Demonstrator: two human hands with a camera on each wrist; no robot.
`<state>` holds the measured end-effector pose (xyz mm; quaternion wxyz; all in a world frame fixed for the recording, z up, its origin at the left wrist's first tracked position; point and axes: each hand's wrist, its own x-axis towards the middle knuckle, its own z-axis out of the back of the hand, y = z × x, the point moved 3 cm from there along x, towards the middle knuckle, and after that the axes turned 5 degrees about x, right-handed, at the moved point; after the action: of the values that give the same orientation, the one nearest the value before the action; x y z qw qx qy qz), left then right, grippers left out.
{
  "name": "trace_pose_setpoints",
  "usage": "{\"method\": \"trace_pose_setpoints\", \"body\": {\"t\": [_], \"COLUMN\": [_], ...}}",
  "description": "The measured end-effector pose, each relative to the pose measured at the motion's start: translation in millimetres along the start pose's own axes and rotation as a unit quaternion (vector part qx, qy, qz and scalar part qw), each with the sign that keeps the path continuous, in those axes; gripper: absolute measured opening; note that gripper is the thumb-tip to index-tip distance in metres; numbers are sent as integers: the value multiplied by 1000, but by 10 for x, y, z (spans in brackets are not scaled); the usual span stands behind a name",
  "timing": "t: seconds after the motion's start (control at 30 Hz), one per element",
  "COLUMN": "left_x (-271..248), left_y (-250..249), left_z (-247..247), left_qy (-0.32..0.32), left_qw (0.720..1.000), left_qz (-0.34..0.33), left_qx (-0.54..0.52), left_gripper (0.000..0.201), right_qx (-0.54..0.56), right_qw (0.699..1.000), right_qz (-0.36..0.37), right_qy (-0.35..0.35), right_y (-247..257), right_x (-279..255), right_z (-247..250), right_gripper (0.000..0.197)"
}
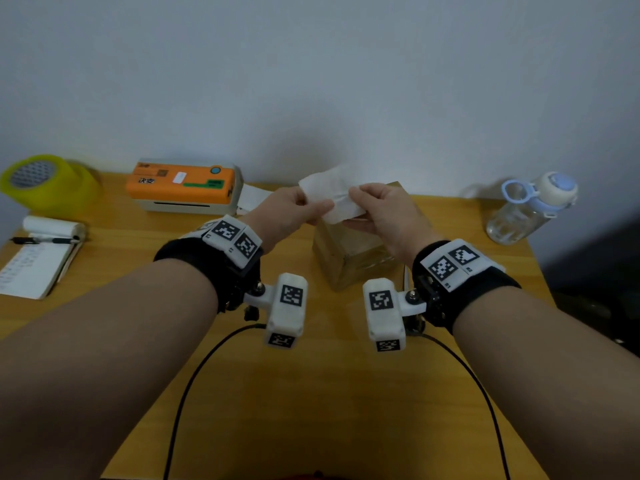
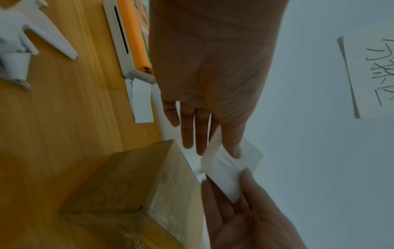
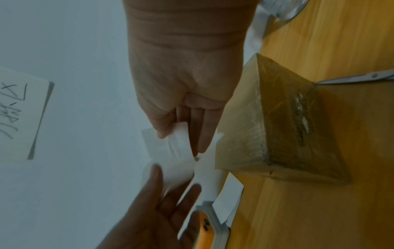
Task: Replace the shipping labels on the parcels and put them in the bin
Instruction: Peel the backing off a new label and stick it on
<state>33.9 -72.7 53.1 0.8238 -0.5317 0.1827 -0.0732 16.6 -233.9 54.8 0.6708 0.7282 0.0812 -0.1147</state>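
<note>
A white shipping label (image 1: 330,194) is held up over a brown taped cardboard parcel (image 1: 349,258) standing on the wooden table. My left hand (image 1: 308,206) pinches the label's left part between thumb and forefinger, its other fingers (image 2: 188,133) straight. The right hand (image 1: 355,202) pinches the right part, with its thumb (image 3: 162,128) on the label (image 3: 170,151). In the left wrist view the label (image 2: 226,168) looks creased and bent between the two hands, beside the parcel (image 2: 127,185). No bin is in view.
An orange label printer (image 1: 183,185) stands at the back left, with blank labels (image 2: 141,101) beside it. A yellow tape roll (image 1: 45,181) and a notepad with pen (image 1: 38,261) lie far left. A water bottle (image 1: 530,209) is at the right, scissors (image 3: 358,77) behind the parcel, crumpled paper (image 2: 17,50) nearby.
</note>
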Motion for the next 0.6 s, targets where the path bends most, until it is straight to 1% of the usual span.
{"method": "trace_pose_setpoints", "body": {"t": [0.03,0.1,0.2,0.27,0.3,0.37,0.47,0.6], "left_x": [-6,-3,40,68,76,83,70,67], "left_y": [-24,-58,-54,-41,-35,-26,-18,24], "left_z": [-28,-46,-30,-11,-7,-8,12,106], "left_qy": [-1,-27,-59,-70,-73,-70,-60,-57], "left_qw": [1000,999,998,997,997,997,997,994], "left_qz": [-8,-20,-23,-18,-17,-19,-22,-15], "left_qx": [-2,2,12,27,34,39,46,90], "left_gripper": [24,22,27,29,29,28,25,26], "right_qx": [8,24,30,-6,-28,-48,-50,-39], "right_qw": [1000,1000,999,997,996,995,998,998], "right_qz": [-3,-8,-4,20,35,52,36,9], "right_qy": [4,9,42,76,81,64,29,40], "right_y": [-5,-13,-31,-35,-35,-39,-49,-34], "right_x": [-6,-13,-29,-43,-46,-29,16,56], "right_z": [-38,-92,-137,-169,-178,-167,-97,-10], "right_gripper": [16,18,25,29,28,26,27,27]}}
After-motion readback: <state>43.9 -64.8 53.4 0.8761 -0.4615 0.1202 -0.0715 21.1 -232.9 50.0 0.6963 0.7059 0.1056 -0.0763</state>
